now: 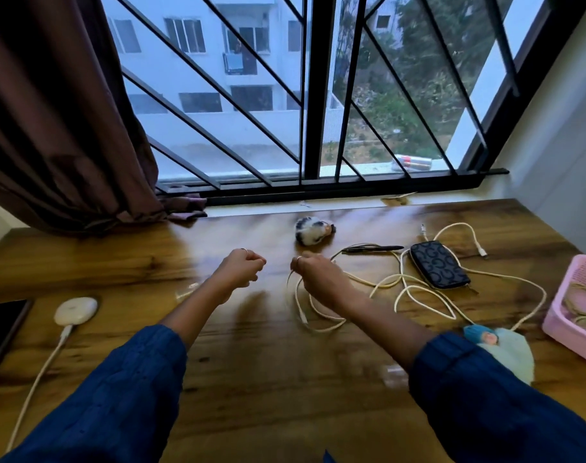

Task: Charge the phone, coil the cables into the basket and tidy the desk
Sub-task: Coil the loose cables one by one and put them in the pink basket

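Blue sleeves [111, 389], nearest the lens. Right hand [318, 272]: fingers pinch a pale cable [318, 315], its loops hanging to the desk [251, 379], apparently being gathered for coiling. Left hand [239, 267]: fingers curled; whether they hold anything cannot be told. Further cable [418, 289] sprawls around a patterned pouch [438, 264]. Pink basket [575, 309] at right edge, already holding coils. Phone [0, 332] far left beside a white charger [76, 310]. Glossy wood desk beneath a barred window [284, 95]; brown curtain [50, 111].

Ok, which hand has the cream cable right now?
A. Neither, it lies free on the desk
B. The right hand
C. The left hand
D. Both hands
B: the right hand pinches the cream cable, whose loops hang from it to the desk, while the left hand is curled apart from it.
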The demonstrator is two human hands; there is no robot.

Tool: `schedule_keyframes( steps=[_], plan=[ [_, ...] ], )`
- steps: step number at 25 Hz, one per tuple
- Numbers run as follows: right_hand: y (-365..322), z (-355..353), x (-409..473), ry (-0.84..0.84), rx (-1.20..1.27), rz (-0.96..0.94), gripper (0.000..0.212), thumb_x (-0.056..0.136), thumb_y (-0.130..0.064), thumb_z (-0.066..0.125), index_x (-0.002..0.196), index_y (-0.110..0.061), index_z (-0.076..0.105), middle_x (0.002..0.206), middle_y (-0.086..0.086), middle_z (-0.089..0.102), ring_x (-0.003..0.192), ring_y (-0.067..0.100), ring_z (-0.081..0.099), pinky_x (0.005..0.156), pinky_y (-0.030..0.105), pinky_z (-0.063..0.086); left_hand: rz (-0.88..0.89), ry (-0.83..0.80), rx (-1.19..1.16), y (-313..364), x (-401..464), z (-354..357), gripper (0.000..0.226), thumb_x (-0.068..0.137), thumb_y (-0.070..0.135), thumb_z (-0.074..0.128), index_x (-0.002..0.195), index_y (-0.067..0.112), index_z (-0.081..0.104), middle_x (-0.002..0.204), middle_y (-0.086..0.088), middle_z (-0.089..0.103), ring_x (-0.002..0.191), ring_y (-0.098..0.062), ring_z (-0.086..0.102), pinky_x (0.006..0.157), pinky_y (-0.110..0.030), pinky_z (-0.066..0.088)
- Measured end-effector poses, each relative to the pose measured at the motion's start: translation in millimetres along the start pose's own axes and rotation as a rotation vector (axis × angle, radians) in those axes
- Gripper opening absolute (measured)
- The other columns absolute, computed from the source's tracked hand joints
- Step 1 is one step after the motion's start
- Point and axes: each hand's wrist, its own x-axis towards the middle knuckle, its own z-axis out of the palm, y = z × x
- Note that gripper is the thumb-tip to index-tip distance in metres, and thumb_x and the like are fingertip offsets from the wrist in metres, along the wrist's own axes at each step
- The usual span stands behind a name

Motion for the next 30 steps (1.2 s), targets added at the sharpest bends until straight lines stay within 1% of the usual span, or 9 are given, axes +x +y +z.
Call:
schedule_keyframes(
  steps=[3, 7, 11, 15, 20, 22, 24, 27, 30],
  plan=[
    [7.2, -42.5, 22.1, 0.121, 0.061, -0.002, 0.022, 0.085, 0.002, 0.049, 0.094, -0.005, 0.068, 0.095, 0.015, 0.069, 0.088, 0.032, 0.064, 0.071, 0.04, 0.053, 0.024, -0.086, -0.115, 16.0, -5.1, -8.1, 0.027, 0.099, 0.029, 0.045, 0.111, 0.012, 0.061, 0.117, -0.009, 0.064, 0.095, -0.019, 0.062, 0.078, -0.029, 0.049],
    [12.1, -114.6, 49.1, 0.296, 0.141, 0.039, 0.015, 0.089, -0.008, 0.056, 0.092, -0.004, 0.071, 0.088, 0.014, 0.072, 0.079, 0.026, 0.065, 0.068, 0.032, 0.051, 0.148, -0.225, -0.315, 67.0, -17.0, -5.0, 0.06, 0.095, 0.058, 0.028, 0.113, 0.014, 0.065, 0.114, -0.003, 0.068, 0.105, -0.018, 0.062, 0.09, -0.033, 0.046],
    [7.6, -184.8, 61.0, 0.435, 0.176, 0.049, 0.015, 0.089, -0.011, 0.06, 0.093, -0.002, 0.072, 0.076, 0.011, 0.068, 0.066, 0.017, 0.058, 0.061, 0.023, 0.04, 0.268, -0.3, -0.525, 117.9, -28.0, -2.4, 0.076, 0.088, 0.068, 0.017, 0.085, 0.011, 0.068, 0.09, -0.007, 0.073, 0.091, -0.018, 0.068, 0.085, -0.032, 0.045],
    [13.5, -243.3, 70.8, 0.605, 0.205, 0.086, 0.014, 0.089, -0.014, 0.061, 0.09, -0.003, 0.07, 0.069, 0.01, 0.063, 0.058, 0.018, 0.056, 0.053, 0.019, 0.041, 0.424, -0.252, -0.57, 146.9, -31.3, -11.8, 0.067, 0.089, 0.065, 0.025, 0.066, 0.014, 0.061, 0.066, -0.002, 0.065, 0.071, -0.016, 0.064, 0.083, -0.03, 0.048],
    [43.4, -282.6, 74.9, 0.73, 0.276, 0.157, 0.016, 0.089, -0.014, 0.062, 0.081, -0.001, 0.068, 0.069, 0.016, 0.065, 0.061, 0.027, 0.063, 0.064, 0.039, 0.057, 0.458, -0.3, -0.67, 154.4, -39.3, -24.4, 0.037, 0.097, 0.037, 0.043, 0.071, 0.014, 0.055, 0.057, 0.003, 0.05, 0.058, -0.015, 0.05, 0.066, -0.027, 0.049],
    [55.1, -281.3, 73.6, 0.732, 0.228, 0.189, 0.02, 0.089, -0.017, 0.062, 0.08, 0.0, 0.067, 0.069, 0.016, 0.065, 0.062, 0.028, 0.063, 0.064, 0.038, 0.054, 0.458, -0.369, -0.754, 158.3, -48.4, -28.3, 0.033, 0.097, 0.036, 0.042, 0.075, 0.015, 0.055, 0.056, 0.004, 0.043, 0.052, -0.011, 0.041, 0.053, -0.022, 0.044],
    [65.4, -269.2, 69.7, 0.699, 0.141, 0.236, 0.017, 0.09, -0.015, 0.06, 0.086, -0.001, 0.069, 0.077, 0.019, 0.068, 0.07, 0.031, 0.064, 0.064, 0.034, 0.049, 0.506, -0.438, -0.87, 169.2, -61.2, -31.2, 0.032, 0.094, 0.041, 0.042, 0.081, 0.017, 0.057, 0.053, 0.004, 0.038, 0.045, -0.008, 0.031, 0.041, -0.018, 0.029],
    [69.7, -230.9, 62.9, 0.539, 0.03, 0.276, 0.015, 0.091, -0.014, 0.056, 0.091, -0.007, 0.069, 0.086, 0.018, 0.07, 0.08, 0.033, 0.065, 0.064, 0.032, 0.044, 0.624, -0.467, -1.001, 197.9, -78.6, -37.0, 0.036, 0.097, 0.041, 0.034, 0.094, 0.017, 0.061, 0.047, 0.004, 0.032, 0.039, -0.005, 0.022, 0.041, -0.019, 0.012],
    [57.0, -190.8, 52.0, 0.311, 0.055, 0.222, 0.015, 0.092, -0.012, 0.052, 0.095, -0.01, 0.067, 0.089, 0.018, 0.07, 0.088, 0.033, 0.064, 0.065, 0.029, 0.04, 0.709, -0.47, -1.059, 227.0, -84.4, -41.1, 0.034, 0.102, 0.028, 0.029, 0.11, 0.015, 0.059, 0.049, 0.006, 0.038, 0.041, -0.003, 0.027, 0.043, -0.017, 0.016]
  ],
)
